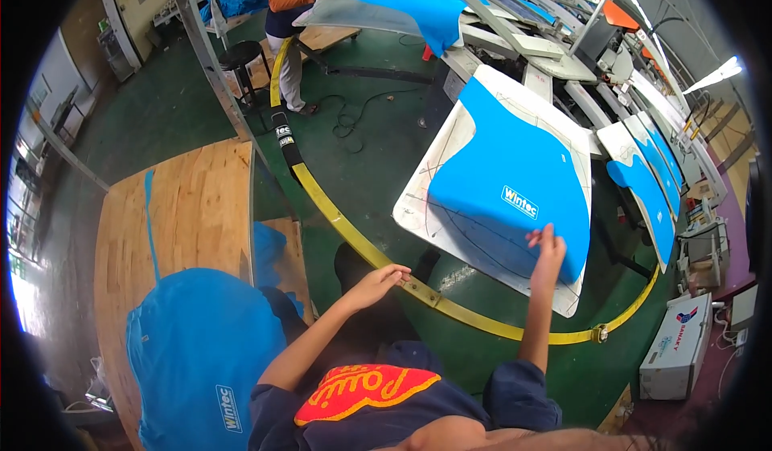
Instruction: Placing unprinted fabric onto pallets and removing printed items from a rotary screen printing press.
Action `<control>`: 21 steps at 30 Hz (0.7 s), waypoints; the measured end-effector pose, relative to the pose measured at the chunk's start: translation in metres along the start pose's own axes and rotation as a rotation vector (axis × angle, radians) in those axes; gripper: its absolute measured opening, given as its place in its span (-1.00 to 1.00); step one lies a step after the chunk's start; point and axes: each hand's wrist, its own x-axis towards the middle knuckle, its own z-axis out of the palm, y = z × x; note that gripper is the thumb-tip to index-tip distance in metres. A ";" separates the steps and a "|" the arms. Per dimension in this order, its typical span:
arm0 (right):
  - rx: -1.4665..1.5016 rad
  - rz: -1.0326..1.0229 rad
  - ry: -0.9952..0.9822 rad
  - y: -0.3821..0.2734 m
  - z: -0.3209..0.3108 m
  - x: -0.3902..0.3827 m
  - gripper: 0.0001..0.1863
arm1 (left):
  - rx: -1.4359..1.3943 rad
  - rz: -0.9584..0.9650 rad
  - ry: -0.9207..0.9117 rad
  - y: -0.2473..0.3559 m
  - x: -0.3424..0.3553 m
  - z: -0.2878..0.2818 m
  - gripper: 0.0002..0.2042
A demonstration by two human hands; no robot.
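A blue fabric panel with a small white printed mark lies on a tilted white board in front of me. Over the panel's near right part is my right hand, its fingers apart and slightly bent, with nothing visible in them. Whether its fingertips touch the fabric I cannot tell. To the left of the board, my left hand reaches to a curved yellow rail. Its fingers are stretched out at the rail's inner edge and appear empty; contact is unclear.
Left of me, a heap of blue fabric pieces rests on a wooden table. Further boards with blue panels stand at right, near a white box. Across the rail, another person handles a blue panel. A metal post rises by the table.
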 end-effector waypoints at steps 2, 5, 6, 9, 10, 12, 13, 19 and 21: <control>-0.026 -0.051 -0.011 -0.023 0.006 0.026 -0.60 | -0.004 0.029 -0.004 0.008 -0.001 0.000 -0.65; -0.039 -0.130 -0.032 -0.038 0.016 0.042 -0.60 | -0.010 -0.008 0.017 0.018 -0.003 -0.002 -0.63; -0.037 -0.153 -0.030 -0.041 0.019 0.045 -0.60 | -0.012 0.000 0.027 0.019 -0.001 -0.002 -0.63; -0.031 -0.204 -0.025 -0.054 0.019 0.058 -0.60 | -0.063 0.012 -0.001 0.022 0.007 -0.003 -0.63; -0.040 -0.232 -0.031 -0.060 0.020 0.061 -0.61 | -0.053 0.007 -0.009 0.024 0.009 -0.003 -0.63; -0.090 -0.248 -0.027 -0.067 0.023 0.075 -0.60 | -0.037 0.006 -0.023 0.033 0.014 -0.003 -0.63; -0.088 -0.291 -0.027 -0.070 0.022 0.084 -0.60 | -0.038 0.008 -0.024 0.037 0.015 -0.002 -0.63; -0.018 -0.508 0.164 -0.112 0.016 0.146 -0.64 | -0.016 0.067 -0.001 0.047 0.018 -0.011 -0.62; 0.026 -0.637 0.166 -0.176 0.027 0.151 -0.63 | -0.048 0.068 0.040 0.038 0.009 -0.016 -0.61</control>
